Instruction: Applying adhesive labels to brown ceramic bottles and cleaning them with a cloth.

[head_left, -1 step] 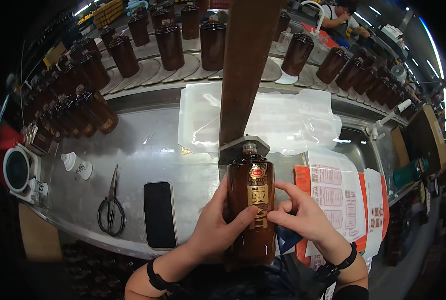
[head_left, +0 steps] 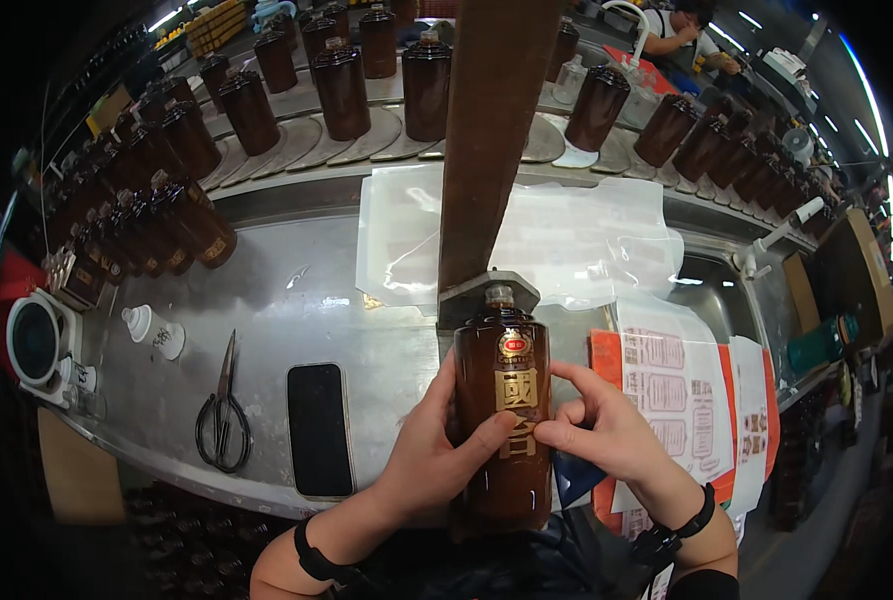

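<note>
A brown glass bottle (head_left: 507, 492) with gold lettering and a small red-and-gold emblem stands in front of me, its clear neck near a metal bracket. Around its left side wraps my left hand (head_left: 432, 445), the thumb lying across the lower gold lettering. My right hand (head_left: 607, 432) is on the opposite side: its thumb presses at the edge of the lettering, the forefinger touches the bottle's right shoulder, and the other fingers are curled. What lies behind the bottle is hidden.
Scissors (head_left: 225, 430), a black phone (head_left: 320, 430) and a white plastic bottle (head_left: 155, 332) lie left on the metal table. Printed label sheets (head_left: 672, 390) are at right. A post (head_left: 497, 120) rises ahead; brown bottles (head_left: 342, 95) line a conveyor beyond. A person (head_left: 677, 50) works far right.
</note>
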`<state>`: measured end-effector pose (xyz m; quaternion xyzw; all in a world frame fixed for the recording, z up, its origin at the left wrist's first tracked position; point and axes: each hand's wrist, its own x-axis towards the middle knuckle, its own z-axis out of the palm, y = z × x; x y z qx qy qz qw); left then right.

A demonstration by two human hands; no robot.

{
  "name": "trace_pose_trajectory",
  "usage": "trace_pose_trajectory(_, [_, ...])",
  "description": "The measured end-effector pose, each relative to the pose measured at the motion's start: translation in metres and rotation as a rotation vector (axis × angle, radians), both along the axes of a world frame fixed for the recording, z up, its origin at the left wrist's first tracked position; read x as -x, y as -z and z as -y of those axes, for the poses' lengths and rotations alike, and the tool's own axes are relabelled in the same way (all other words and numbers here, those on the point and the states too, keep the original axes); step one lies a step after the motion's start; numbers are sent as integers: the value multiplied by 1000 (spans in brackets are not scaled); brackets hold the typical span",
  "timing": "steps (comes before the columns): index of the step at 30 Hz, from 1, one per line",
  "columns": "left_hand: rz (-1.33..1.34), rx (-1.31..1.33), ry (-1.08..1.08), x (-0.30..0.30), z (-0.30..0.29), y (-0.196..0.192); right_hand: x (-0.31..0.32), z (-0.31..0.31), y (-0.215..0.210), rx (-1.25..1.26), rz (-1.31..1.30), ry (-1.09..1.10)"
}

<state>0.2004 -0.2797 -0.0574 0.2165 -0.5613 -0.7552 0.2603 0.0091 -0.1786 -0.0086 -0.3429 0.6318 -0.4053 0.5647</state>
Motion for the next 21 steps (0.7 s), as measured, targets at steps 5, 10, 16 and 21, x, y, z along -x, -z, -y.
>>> trace_pose_trajectory(5, [-1, 23, -7, 0, 1, -1, 2, 1, 1, 8, -14, -27])
trace_pose_trajectory(10, [-15, 4, -7, 1, -1, -3, 3, 0, 5, 21, 1, -23])
trace_pose_trajectory(16, [-6, 60, -4, -5, 1, 6, 18, 2, 0, 37, -8, 81])
trace_pose_trajectory(21, [89, 287, 116, -20, 0, 15, 31, 21, -19, 340, -165, 304])
